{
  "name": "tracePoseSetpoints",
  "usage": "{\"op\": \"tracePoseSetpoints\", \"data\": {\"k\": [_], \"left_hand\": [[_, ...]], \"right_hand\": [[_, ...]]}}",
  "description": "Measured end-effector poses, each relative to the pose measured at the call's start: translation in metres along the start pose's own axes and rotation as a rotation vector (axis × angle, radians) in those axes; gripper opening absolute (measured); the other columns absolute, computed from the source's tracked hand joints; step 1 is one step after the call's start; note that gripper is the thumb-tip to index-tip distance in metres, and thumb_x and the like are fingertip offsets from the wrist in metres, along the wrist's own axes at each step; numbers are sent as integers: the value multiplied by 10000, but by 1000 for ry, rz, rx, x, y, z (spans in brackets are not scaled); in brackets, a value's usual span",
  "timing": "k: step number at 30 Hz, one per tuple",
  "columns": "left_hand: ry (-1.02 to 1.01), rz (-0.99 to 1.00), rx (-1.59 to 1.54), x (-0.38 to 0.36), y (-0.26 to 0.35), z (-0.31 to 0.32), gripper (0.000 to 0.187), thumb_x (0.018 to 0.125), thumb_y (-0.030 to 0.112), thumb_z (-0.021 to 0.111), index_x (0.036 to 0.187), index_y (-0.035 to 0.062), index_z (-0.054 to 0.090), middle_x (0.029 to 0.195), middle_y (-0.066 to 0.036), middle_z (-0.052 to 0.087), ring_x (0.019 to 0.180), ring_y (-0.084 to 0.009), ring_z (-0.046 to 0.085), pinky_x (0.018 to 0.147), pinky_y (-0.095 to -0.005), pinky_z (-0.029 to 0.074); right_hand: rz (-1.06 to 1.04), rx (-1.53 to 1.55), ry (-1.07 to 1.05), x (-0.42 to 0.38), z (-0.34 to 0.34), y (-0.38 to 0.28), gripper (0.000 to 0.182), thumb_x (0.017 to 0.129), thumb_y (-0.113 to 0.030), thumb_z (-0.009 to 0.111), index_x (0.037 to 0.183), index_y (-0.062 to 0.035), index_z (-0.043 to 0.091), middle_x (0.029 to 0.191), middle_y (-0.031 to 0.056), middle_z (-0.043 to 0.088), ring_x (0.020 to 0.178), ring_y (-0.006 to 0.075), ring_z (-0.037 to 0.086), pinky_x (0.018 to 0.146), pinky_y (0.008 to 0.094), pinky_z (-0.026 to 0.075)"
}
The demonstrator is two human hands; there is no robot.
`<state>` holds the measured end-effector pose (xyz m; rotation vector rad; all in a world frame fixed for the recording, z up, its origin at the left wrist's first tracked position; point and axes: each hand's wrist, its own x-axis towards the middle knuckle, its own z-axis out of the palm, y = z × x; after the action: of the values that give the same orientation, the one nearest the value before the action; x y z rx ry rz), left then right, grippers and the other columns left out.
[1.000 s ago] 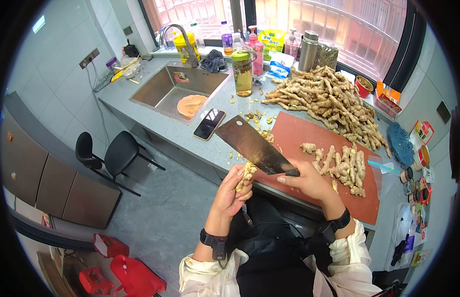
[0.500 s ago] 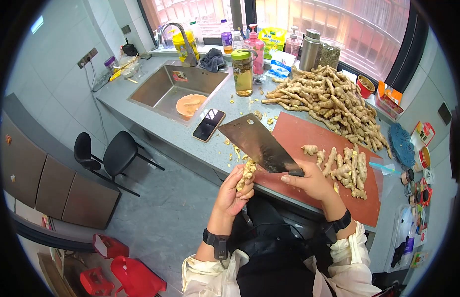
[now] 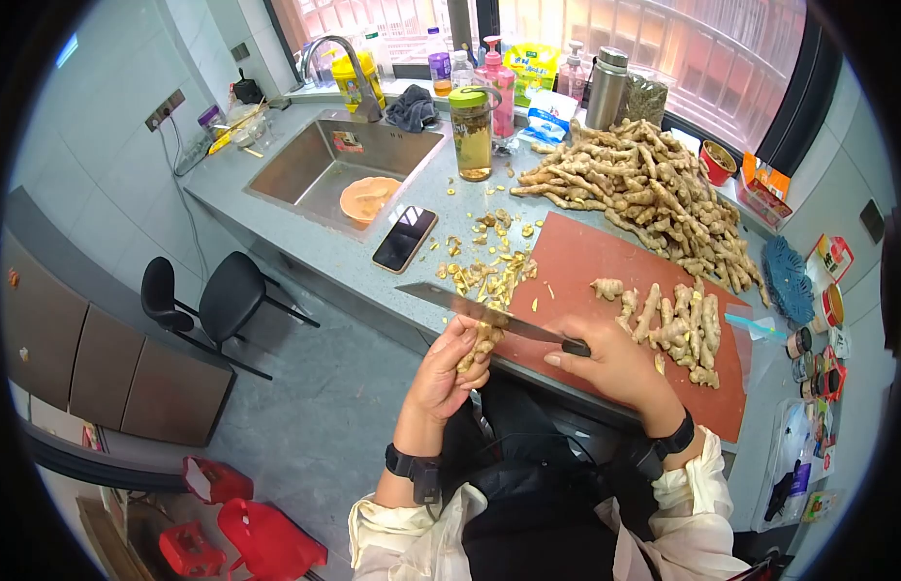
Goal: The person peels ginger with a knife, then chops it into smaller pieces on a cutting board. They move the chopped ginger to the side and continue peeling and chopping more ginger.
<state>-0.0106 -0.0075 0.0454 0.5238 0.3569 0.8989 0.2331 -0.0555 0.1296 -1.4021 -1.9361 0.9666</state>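
- the left hand (image 3: pixel 441 373), in front of the worktop's (image 3: pixel 325 244) near edge, grasps a knobbly ginger piece (image 3: pixel 481 347) between thumb and fingers.
- the ginger piece's long axis slants up out of that grip, its upper end leaning away from the body and a little right, toward the near left corner of the cutting board (image 3: pixel 576 266).
- the right hand (image 3: pixel 610 360), over the cutting board's near edge, is wrapped round the handle of a cleaver (image 3: pixel 507 322); the blade points left and slightly away, its tip seen against the worktop's near edge.
- the cleaver has just rolled from broad face to nearly edge-on, across the ginger piece's upper part (contact looks likely, though the blade hides the spot), so it seems to meet the ginger at a new angle.
- that turn also uncovers more scraps (image 3: pixel 494 269), strewn along the cutting board's left edge.
- loose ginger pieces (image 3: pixel 678 324) lie on the cutting board's right half.
- beyond its far edge, a big ginger heap (image 3: pixel 644 198) covers the worktop.
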Motion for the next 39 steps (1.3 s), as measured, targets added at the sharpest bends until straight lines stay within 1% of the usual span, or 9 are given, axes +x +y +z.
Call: {"op": "tracePoseSetpoints", "data": {"k": [7, 10, 14, 22, 28, 31, 34, 37, 39], "left_hand": [[-38, 99, -5, 2, -19, -22, 190, 1056, 230, 502, 1129, 57, 534, 834, -62, 572, 463, -55, 338, 441, -208, 301], [381, 85, -222, 0, -22, 4, 309, 1017, 328, 547, 1161, 58, 585, 773, -30, 572, 502, -64, 379, 512, -210, 344], [-54, 129, -189, 7, -23, -35, 229, 1025, 227, 521, 1092, 17, 584, 780, -47, 572, 450, -64, 352, 448, -221, 312], [47, 37, -100, 6, -3, -17, 213, 1029, 138, 462, 1074, -46, 559, 776, -75, 568, 433, -62, 350, 428, -217, 293], [31, 106, -67, 14, -17, -39, 198, 1038, 228, 488, 1095, 59, 574, 753, -33, 556, 452, -72, 353, 441, -216, 304], [235, 71, -184, 17, -21, -23, 345, 1023, 392, 530, 1101, 64, 601, 735, -7, 558, 451, -70, 337, 460, -226, 299], [482, 70, -251, 21, -15, -4, 343, 1020, 386, 534, 1104, 60, 603, 721, -1, 551, 461, -65, 341, 470, -222, 305], [-43, 141, -228, 28, -19, -32, 267, 1070, 275, 446, 1100, 37, 563, 788, -34, 532, 478, -56, 362, 465, -222, 348], [42, 88, -326, 28, -13, -22, 216, 1080, 228, 419, 1062, 44, 531, 833, -50, 525, 478, -54, 361, 452, -213, 338]], "right_hand": [[-282, -290, 340, -1, 39, 12, 369, 814, -97, 739, 1178, -75, 678, 916, 127, 700, 798, 341, 682, 687, 408, 544], [-295, -481, 400, -3, 43, 8, 416, 775, -75, 745, 1186, -92, 683, 880, 108, 689, 771, 324, 679, 655, 399, 539], [-311, -313, 395, 2, 41, 14, 409, 784, -80, 747, 1188, -105, 686, 908, 105, 710, 799, 326, 691, 673, 394, 547], [-252, -150, 182, 13, 20, 14, 318, 835, -91, 733, 1149, -96, 687, 1014, 120, 737, 898, 330, 711, 751, 397, 563], [-289, -329, 331, 18, 45, 16, 404, 799, -88, 730, 1197, -98, 662, 909, 105, 700, 818, 327, 691, 685, 399, 543], [-295, -538, 398, 20, 53, 22, 463, 759, -69, 734, 1215, -96, 657, 848, 93, 666, 758, 306, 672, 645, 402, 526], [-284, -611, 407, 23, 55, 27, 490, 746, -54, 733, 1228, -80, 654, 842, 89, 656, 751, 303, 667, 647, 402, 525], [-267, -364, 415, 32, 60, 34, 456, 780, -58, 727, 1230, -50, 652, 902, 102, 681, 814, 319, 682, 702, 395, 541], [-256, -126, 425, 38, 60, 35, 421, 807, -67, 724, 1221, -31, 654, 947, 111, 701, 856, 326, 693, 739, 390, 551]]}}
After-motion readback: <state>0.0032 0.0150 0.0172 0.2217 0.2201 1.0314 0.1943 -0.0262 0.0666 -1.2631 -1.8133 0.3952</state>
